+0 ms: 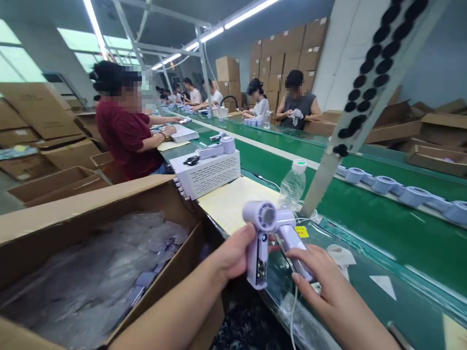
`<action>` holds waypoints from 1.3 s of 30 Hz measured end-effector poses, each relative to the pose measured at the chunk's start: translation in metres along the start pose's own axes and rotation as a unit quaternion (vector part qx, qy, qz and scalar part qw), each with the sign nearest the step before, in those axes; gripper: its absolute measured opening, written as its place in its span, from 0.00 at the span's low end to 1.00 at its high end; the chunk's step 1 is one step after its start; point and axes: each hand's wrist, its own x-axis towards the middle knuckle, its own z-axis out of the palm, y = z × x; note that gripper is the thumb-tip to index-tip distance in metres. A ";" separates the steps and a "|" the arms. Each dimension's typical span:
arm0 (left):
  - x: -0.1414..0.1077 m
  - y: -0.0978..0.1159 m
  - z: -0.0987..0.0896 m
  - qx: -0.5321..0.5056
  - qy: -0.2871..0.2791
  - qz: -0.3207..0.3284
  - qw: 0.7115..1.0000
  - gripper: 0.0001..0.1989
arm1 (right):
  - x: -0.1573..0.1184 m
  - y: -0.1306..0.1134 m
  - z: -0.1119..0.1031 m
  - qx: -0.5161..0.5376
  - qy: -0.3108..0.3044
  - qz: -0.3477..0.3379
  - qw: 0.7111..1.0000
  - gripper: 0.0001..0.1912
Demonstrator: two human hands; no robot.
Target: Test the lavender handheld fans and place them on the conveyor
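Note:
My left hand is closed around the handle of a lavender handheld fan, held upright. A small display shows on its handle, and lower down inner parts seem exposed. Just right of it, my right hand grips the handle of a second lavender handheld fan, which is tilted. The two fan heads are close together or overlapping; I cannot tell whether they touch. Some fingers of my left hand are hidden behind the fans. A white cable hangs below the second fan.
Left of me stands an open cardboard box with plastic-wrapped items. A white vented unit carries another fan. A plastic bottle and a metal post rise beyond my hands. Fans line the green conveyor; several people work farther off.

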 end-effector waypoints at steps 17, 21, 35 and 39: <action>0.029 -0.059 0.087 -0.031 -0.085 -0.010 0.996 0.32 | -0.057 0.027 -0.033 -0.114 -0.042 0.399 0.909 0.04; 0.025 -0.049 0.086 -0.069 -0.088 0.051 0.992 0.32 | -0.069 0.023 -0.026 -0.047 -0.069 0.379 0.922 0.08; 0.025 -0.040 0.094 -0.117 -0.132 0.052 0.983 0.35 | -0.098 0.004 -0.086 0.283 0.099 0.470 0.831 0.40; 0.027 -0.047 0.097 -0.107 -0.117 0.062 0.985 0.35 | -0.089 -0.018 -0.061 0.352 0.096 0.420 0.831 0.35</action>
